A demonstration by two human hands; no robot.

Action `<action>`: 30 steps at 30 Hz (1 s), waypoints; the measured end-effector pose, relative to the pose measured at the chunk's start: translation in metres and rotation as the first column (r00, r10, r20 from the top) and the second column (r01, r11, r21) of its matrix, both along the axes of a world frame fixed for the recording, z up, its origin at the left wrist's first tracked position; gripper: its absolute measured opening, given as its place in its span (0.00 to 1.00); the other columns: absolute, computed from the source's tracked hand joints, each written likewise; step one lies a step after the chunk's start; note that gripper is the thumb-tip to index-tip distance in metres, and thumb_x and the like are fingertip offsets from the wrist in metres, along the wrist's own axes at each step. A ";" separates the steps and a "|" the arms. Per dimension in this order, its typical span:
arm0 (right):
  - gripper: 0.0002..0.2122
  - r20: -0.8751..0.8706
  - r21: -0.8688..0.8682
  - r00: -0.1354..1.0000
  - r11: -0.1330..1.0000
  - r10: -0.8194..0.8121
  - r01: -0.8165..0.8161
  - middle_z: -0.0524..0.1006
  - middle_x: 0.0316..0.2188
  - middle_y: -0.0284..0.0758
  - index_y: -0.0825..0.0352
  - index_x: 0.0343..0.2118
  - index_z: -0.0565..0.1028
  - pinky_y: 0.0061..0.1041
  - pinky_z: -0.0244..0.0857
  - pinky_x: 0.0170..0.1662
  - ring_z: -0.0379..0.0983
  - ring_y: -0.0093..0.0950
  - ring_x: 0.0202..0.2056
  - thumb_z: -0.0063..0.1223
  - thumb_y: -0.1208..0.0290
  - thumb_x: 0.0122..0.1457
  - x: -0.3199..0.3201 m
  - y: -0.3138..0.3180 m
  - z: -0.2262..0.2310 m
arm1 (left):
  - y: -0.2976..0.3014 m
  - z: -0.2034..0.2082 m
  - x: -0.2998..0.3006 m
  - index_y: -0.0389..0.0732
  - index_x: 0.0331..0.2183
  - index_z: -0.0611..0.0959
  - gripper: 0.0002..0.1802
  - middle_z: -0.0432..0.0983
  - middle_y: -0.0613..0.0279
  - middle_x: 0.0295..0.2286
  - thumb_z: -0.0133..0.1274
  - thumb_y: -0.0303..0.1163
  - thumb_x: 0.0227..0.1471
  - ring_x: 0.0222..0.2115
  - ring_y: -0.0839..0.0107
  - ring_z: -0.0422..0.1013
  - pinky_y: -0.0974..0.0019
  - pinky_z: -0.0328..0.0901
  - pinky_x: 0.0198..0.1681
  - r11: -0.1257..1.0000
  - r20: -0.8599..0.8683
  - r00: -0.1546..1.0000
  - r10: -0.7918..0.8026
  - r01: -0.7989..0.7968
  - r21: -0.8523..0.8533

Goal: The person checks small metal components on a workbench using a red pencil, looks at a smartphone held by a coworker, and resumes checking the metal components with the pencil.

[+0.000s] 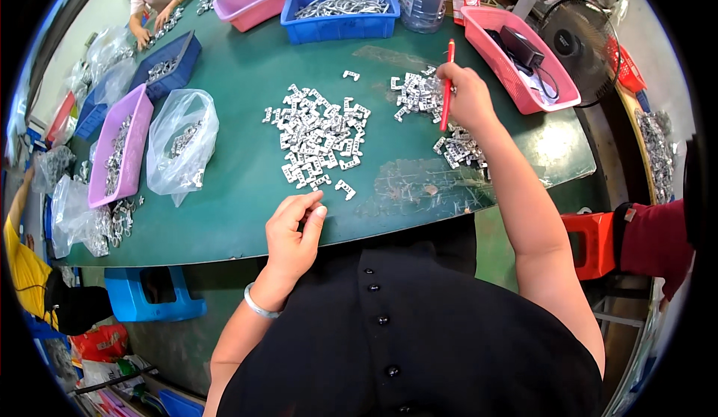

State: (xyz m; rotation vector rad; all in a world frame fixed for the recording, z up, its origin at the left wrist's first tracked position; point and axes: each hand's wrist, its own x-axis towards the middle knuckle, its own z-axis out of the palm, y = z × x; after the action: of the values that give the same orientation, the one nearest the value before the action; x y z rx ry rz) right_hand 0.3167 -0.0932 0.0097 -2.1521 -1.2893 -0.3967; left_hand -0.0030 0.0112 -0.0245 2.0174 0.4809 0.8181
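A loose pile of small silvery metal parts (318, 136), L-shaped with dark holes, lies on the green tabletop in front of me. My left hand (292, 234) is at the pile's near edge, half curled, with thumb and forefinger a little apart and nothing visible between them. One stray part (345, 189) lies just beyond its fingertips. To the right, my right hand (470, 97) is closed around a slim red pen (448, 88), held upright over a second group of the same parts (419, 95). More parts (460, 149) lie below that wrist.
Blue bin (340, 28) of metal rings, pink tray (250, 2) and clear jug (426, 2) stand at the back. A pink basket (523, 65) and fan (576, 47) are right. Plastic bag (182, 144) and purple tray (120, 148) stand left. A co-worker's hands (153, 28) work far left.
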 end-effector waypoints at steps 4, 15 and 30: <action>0.08 0.034 0.081 0.998 0.996 0.044 -0.046 0.72 0.25 0.40 0.65 0.30 0.70 0.34 0.61 0.35 0.66 0.39 0.33 0.49 0.79 0.44 -0.010 0.006 0.001 | 0.004 -0.002 -0.004 0.33 0.35 0.77 0.10 0.71 0.61 0.24 0.51 0.23 0.46 0.22 0.77 0.66 0.76 0.62 0.26 0.999 -0.011 0.999 0.038 -0.038 0.004; 0.10 -0.104 -0.081 0.766 0.762 0.635 -0.643 0.71 0.26 0.32 0.64 0.29 0.70 0.29 0.62 0.36 0.65 0.33 0.35 0.53 0.80 0.41 -0.115 0.032 -0.026 | 0.004 0.001 -0.007 0.33 0.34 0.77 0.10 0.71 0.62 0.24 0.50 0.22 0.46 0.22 0.78 0.66 0.77 0.62 0.26 0.998 -0.047 0.998 0.044 -0.046 -0.049; 0.11 0.052 0.087 0.656 0.651 0.753 -0.754 0.67 0.21 0.34 0.67 0.29 0.69 0.29 0.61 0.31 0.64 0.34 0.29 0.50 0.77 0.38 -0.143 0.023 0.000 | -0.004 0.014 0.003 0.32 0.36 0.76 0.12 0.73 0.64 0.25 0.47 0.30 0.52 0.24 0.80 0.67 0.76 0.63 0.29 0.710 -0.002 0.996 -0.087 0.061 -0.701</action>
State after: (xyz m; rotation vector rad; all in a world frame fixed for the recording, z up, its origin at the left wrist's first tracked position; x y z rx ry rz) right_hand 0.1738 -0.0699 0.0097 -1.3305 -1.9773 -0.1073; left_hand -0.0005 0.0071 -0.0103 1.3196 0.6155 0.4404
